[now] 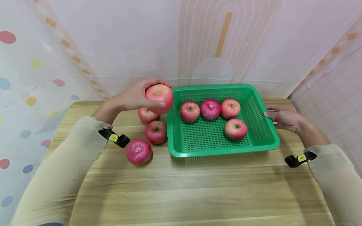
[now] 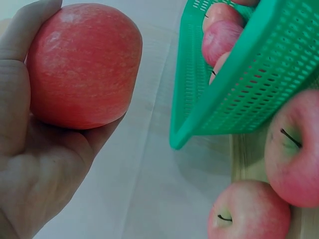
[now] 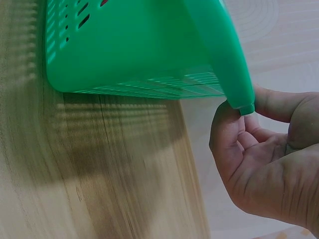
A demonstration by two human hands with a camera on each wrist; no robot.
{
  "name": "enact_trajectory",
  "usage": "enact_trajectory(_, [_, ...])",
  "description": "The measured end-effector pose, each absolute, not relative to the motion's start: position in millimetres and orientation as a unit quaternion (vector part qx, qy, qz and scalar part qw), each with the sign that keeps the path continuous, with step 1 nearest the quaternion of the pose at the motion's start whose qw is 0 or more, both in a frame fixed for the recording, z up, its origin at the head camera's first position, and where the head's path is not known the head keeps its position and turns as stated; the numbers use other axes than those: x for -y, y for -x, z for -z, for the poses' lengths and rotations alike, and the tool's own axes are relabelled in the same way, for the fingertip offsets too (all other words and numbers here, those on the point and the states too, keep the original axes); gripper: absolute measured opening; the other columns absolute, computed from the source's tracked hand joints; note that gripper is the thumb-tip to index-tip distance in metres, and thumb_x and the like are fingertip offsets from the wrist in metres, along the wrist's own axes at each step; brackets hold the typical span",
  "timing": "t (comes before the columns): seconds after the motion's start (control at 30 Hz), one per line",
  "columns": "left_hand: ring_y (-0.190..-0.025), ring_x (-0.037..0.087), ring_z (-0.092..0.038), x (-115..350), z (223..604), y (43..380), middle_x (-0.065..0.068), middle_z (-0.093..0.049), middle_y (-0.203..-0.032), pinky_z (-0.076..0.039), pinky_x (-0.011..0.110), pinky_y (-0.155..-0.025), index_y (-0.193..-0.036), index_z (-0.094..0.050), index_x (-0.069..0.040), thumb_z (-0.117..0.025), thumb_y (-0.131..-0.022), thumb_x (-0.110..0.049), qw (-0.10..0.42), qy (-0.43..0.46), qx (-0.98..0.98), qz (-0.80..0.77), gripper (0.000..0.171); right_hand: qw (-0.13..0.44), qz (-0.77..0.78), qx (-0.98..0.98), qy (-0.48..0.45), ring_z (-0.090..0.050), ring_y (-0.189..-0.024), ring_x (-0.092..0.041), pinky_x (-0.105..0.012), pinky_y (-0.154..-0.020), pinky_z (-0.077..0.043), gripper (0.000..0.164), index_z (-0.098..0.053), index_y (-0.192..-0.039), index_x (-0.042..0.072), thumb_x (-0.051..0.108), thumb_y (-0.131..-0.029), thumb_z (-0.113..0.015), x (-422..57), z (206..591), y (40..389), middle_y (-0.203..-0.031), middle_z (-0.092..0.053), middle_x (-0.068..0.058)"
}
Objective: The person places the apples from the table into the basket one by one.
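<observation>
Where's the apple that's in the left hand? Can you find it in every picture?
Head view: the held apple is left of the middle, in the left hand, just left of the green basket.
Left wrist view: it's big, at the upper left.
Right wrist view: it isn't in this one.
Shared landmark: the green basket shows in all three.

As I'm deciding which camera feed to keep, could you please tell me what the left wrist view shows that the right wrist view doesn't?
Only the left wrist view shows the left hand holding an apple, plus two apples outside the green basket. Only the right wrist view shows the right hand pinching the basket's rim. Both show the green basket, the wooden table and the pale backdrop.
</observation>
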State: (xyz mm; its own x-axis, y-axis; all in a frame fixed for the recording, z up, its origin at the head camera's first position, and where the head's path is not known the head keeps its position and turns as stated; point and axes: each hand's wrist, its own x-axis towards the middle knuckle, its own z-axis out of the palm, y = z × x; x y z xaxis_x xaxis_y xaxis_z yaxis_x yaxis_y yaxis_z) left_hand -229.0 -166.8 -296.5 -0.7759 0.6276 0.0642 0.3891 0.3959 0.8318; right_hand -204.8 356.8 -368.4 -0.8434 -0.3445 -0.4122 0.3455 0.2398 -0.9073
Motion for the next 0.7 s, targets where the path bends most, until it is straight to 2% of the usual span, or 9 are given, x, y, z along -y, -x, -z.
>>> enact_trajectory(0.4, [-0.110,0.019,-0.061,140,292,242,0.001,-0.064,-0.125,-0.052,0.035,-0.095,-0.136,-0.061,-0.018,-0.081,-0.087,-0.025,0.151,-0.314,-0.816,-0.462,0.053,0.283,0.621,-0.731,-0.001,-0.071,-0.086,-0.013,-0.032,-0.074,-0.059,0.021,-0.060,-0.115,0.018,0.006,-0.109,-0.044,-358,369,205,-0.098,-0.073,-0.001])
enact_trajectory(0.7, [-0.109,0.025,-0.063,116,293,248,0.007,-0.067,-0.120,-0.053,0.038,-0.096,-0.134,-0.061,-0.020,-0.081,-0.087,-0.022,0.199,-0.333,-0.767,-0.512,0.051,0.284,0.624,-0.728,-0.003,-0.072,-0.086,-0.013,-0.033,-0.073,-0.059,0.021,-0.060,-0.115,0.017,0.006,-0.109,-0.044,-357,368,205,-0.097,-0.073,-0.001])
